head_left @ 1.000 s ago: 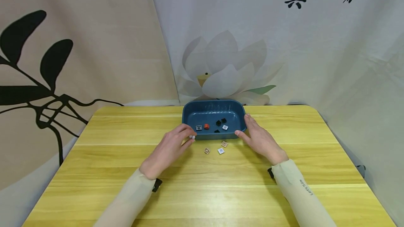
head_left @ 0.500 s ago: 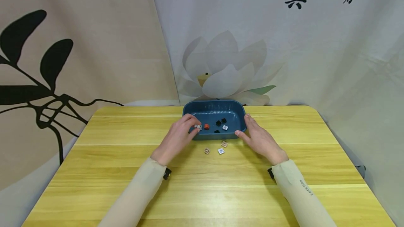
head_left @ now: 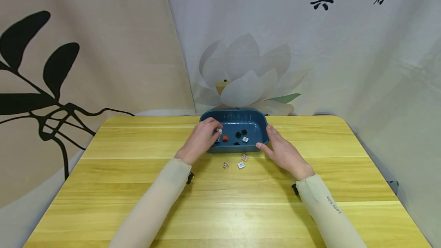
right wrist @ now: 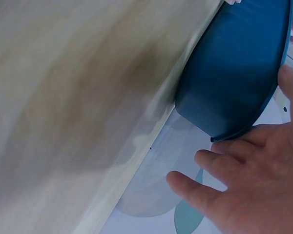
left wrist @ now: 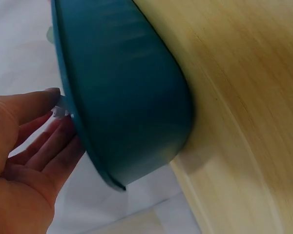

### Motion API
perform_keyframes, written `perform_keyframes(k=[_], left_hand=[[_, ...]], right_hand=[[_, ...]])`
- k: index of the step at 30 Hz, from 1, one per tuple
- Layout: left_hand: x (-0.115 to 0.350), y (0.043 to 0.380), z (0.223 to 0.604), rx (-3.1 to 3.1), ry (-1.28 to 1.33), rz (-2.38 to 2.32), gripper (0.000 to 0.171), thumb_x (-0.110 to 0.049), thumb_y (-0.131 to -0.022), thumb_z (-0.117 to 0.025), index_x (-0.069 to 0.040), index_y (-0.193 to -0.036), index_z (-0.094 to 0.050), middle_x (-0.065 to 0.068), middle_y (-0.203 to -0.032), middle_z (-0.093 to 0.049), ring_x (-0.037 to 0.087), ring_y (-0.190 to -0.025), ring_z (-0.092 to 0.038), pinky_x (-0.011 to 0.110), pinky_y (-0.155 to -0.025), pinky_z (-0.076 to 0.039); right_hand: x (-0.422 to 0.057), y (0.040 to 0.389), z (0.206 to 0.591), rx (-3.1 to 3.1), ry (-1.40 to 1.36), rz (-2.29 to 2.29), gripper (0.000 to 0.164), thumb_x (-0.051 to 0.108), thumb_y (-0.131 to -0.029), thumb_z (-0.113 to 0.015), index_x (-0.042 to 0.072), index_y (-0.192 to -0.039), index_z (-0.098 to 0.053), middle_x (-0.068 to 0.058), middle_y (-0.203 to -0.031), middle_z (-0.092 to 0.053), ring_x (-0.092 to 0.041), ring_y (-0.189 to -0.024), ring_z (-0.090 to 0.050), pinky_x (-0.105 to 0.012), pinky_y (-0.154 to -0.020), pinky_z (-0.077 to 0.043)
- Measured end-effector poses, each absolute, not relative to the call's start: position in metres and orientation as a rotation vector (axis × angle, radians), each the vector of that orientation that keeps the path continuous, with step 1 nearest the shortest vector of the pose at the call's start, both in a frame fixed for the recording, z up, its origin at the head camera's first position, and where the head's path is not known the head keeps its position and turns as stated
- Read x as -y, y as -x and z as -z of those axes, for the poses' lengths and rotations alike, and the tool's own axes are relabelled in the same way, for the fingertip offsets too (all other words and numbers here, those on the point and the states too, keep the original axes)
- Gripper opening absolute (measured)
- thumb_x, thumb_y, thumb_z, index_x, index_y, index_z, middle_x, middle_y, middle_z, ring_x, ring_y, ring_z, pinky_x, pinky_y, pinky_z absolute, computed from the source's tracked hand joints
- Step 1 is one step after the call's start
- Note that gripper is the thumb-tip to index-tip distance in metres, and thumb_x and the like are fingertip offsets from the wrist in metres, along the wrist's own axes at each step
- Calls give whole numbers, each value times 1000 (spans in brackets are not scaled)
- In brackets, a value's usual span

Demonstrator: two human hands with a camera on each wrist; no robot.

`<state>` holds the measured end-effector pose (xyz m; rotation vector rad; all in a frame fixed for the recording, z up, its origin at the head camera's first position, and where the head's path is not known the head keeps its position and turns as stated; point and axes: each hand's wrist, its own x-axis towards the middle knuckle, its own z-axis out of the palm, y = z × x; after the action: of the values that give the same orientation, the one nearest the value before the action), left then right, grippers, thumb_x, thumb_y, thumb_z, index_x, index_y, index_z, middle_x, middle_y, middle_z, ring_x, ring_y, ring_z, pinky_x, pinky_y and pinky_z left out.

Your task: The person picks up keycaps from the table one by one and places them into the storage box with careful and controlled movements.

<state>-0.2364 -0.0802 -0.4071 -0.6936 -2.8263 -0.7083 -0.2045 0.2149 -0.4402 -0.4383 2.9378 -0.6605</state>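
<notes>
My left hand [head_left: 200, 139] reaches over the left side of the blue rectangular bin [head_left: 237, 150]. Its thumb and fingers pinch a small white keycap [head_left: 219, 129], which the left wrist view shows only partly, behind the rim. Inside the bin lie an orange-red keycap [head_left: 225, 138], a white keycap [head_left: 245, 139] and several black keycaps [head_left: 238, 134]. Another pale piece is half hidden under the left fingertips. My right hand [head_left: 286, 154] rests against the bin's right end with its fingers extended, the thumb by the front corner.
On the wooden table [head_left: 237, 209], just in front of the bin, lie a white keycap [head_left: 240, 165] and two beige keycaps, one to the left [head_left: 225, 165] and one behind [head_left: 244, 157]. A printed curtain [head_left: 138, 49] hangs behind the table.
My left hand has moved right and away from me, from the bin's front left corner to over its inside, carrying the white keycap. The right hand has stayed put.
</notes>
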Motion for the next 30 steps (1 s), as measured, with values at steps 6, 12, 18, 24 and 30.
perform_keyframes(k=[6, 12, 18, 24, 30], left_hand=[[74, 251, 412, 2891, 652, 687, 20, -11, -98, -73, -3, -116, -76, 12, -116, -69, 25, -103, -65, 36, -93, -57], [68, 263, 418, 2961, 626, 631, 21, -12, -100, -71, -3, -118, -76, 11, -116, -70, 23, -102, -66, 36, -90, -58], [63, 273, 423, 3007, 624, 565, 20, -11, -99, -71, -3, -117, -76, 11, -114, -72, 23, -101, -66, 36, -91, -57], [59, 280, 425, 3064, 604, 579, 20, -10, -100, -70, -3, -118, -75, 9, -115, -73, 20, -97, -68, 34, -89, -58], [58, 283, 428, 3117, 592, 549, 19, -8, -101, -68, -4, -118, -75, 9, -115, -73, 21, -97, -69, 35, -86, -58]], right_hand=[[-215, 205, 440, -2941, 436, 657, 95, 64, -105, -43, -4, -164, -11, -20, -171, -9, -41, -156, -18, -56, -122, -22], [-216, 205, 441, -2941, 437, 658, 94, 63, -105, -43, -3, -164, -11, -20, -172, -8, -41, -156, -17, -56, -122, -22], [-217, 205, 441, -2942, 443, 657, 95, 65, -105, -41, -4, -164, -11, -21, -171, -9, -42, -156, -17, -56, -122, -22], [-217, 205, 440, -2944, 440, 652, 95, 64, -105, -42, -4, -164, -11, -20, -171, -9, -41, -156, -17, -56, -123, -22], [-217, 206, 441, -2941, 439, 653, 95, 65, -104, -42, -3, -164, -11, -20, -172, -9, -41, -156, -17, -56, -123, -21]])
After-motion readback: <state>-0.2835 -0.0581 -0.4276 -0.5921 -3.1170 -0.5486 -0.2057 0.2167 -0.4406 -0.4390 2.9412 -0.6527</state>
